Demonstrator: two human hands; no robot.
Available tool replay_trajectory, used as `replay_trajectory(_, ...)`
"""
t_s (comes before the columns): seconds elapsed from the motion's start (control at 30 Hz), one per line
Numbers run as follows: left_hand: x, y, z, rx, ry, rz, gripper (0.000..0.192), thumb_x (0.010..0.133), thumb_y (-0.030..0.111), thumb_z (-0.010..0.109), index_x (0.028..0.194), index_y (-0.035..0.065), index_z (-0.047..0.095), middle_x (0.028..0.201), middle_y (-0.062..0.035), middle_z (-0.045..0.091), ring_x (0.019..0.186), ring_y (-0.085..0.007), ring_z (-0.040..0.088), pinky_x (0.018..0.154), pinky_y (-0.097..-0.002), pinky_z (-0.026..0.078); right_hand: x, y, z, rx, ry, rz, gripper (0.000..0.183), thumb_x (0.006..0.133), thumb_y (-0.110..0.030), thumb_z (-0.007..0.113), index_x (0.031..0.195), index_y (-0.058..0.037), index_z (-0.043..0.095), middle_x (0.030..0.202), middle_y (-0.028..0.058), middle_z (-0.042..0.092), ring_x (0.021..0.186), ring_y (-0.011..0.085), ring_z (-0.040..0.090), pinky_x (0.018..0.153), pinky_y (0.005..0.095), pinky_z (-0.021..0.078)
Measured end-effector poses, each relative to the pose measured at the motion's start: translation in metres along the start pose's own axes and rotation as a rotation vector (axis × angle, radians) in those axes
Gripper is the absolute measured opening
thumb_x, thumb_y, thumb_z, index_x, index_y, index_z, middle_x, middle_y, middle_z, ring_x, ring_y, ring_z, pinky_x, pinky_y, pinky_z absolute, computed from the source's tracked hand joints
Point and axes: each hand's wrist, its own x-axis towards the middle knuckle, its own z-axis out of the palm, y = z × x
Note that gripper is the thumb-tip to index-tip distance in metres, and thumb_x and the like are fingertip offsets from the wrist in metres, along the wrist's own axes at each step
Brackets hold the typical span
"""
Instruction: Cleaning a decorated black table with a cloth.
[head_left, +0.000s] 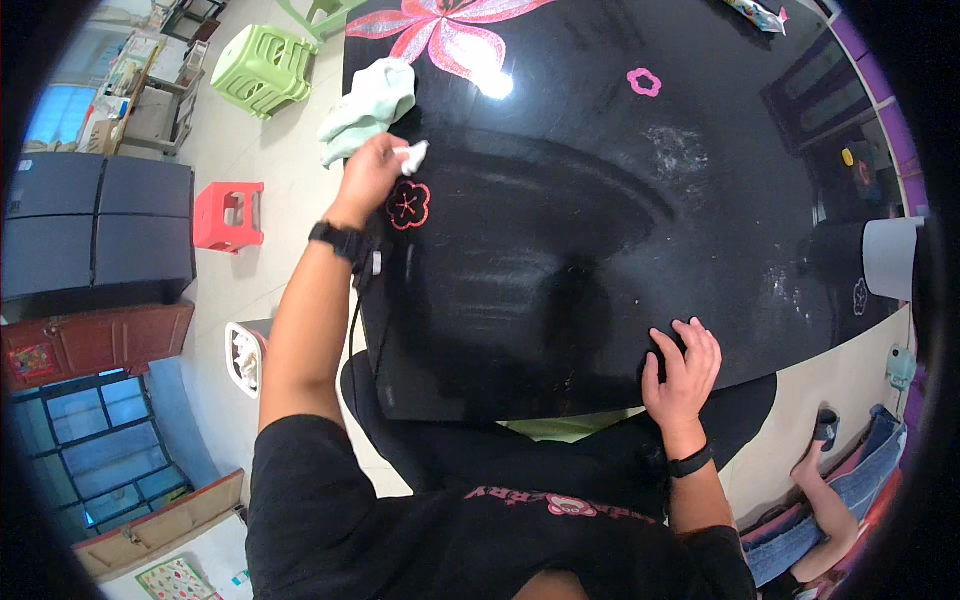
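Observation:
My left hand pinches a crumpled white tissue over the left side of a glossy black table. Just beyond that hand, a pale green cloth lies bunched on the table's left edge and hangs partly over it. A red-outlined flower decal shows close to the tissue. Holding nothing, my right hand rests with fingers spread on the near right edge of the tabletop. Whitish smudges mark the surface, and curved streaks cross its middle.
A white cylindrical container stands at the right edge, and a colourful packet lies far right. Left on the floor are a red stool, green stools and a waste bin. Another person's leg shows at lower right. A cable hangs by my left arm.

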Motion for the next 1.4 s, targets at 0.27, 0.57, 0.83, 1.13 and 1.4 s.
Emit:
replay_trajectory(0.27,0.064,-0.012,0.007,0.110,0.149,0.039,0.020,0.079,0.013,0.060,0.096,0.0025,0.063,0.096,-0.0178,0.063,0.094,-0.0337,0.059,0.083,-0.0386,0.046,-0.001,0.000,0.001,0.014,0.043,-0.021,0.028,0.071,-0.012,0.062,0.100,-0.0140,0.063,0.112,0.0089,0.054,0.114,0.0304,0.047,0.096,0.0471,0.0340)
replay_trajectory(0.57,-0.092,0.098,0.039,0.003,-0.411,0.456,0.011,0.081,0.007,0.060,0.092,0.0052,0.060,0.089,-0.0114,0.056,0.088,-0.0293,0.058,0.076,-0.0356,0.047,-0.003,0.004,0.003,-0.017,0.043,-0.017,0.028,0.071,-0.011,0.061,0.099,-0.0137,0.063,0.111,0.0088,0.055,0.113,0.0297,0.048,0.096,0.0467,0.0348)
replay_trajectory(0.83,-0.019,0.039,0.015,0.042,-0.032,0.104,0.017,0.083,0.011,0.059,0.095,-0.0011,0.058,0.087,-0.0143,0.060,0.083,-0.0282,0.059,0.075,-0.0328,0.046,-0.002,0.000,0.002,0.000,0.093,-0.035,0.027,0.072,-0.010,0.060,0.098,-0.0139,0.064,0.111,0.0087,0.055,0.112,0.0291,0.049,0.096,0.0458,0.0351)
replay_trajectory(1.13,-0.062,0.073,0.029,0.151,0.063,0.358,0.006,0.082,0.011,0.057,0.086,0.0072,0.057,0.090,-0.0118,0.056,0.078,-0.0318,0.057,0.070,-0.0398,0.047,-0.005,0.003,0.003,0.005,0.105,-0.039,0.026,0.072,-0.009,0.060,0.097,-0.0138,0.063,0.111,0.0076,0.056,0.112,0.0280,0.049,0.097,0.0448,0.0354)
replay_trajectory(1.4,-0.028,0.067,0.023,0.197,-0.013,0.162,0.012,0.080,0.017,0.060,0.082,0.0053,0.059,0.083,-0.0143,0.058,0.082,-0.0323,0.058,0.072,-0.0391,0.047,-0.003,0.002,0.003,0.002,0.116,-0.044,0.026,0.072,-0.009,0.060,0.097,-0.0134,0.063,0.111,0.0083,0.056,0.110,0.0283,0.050,0.096,0.0448,0.0358)
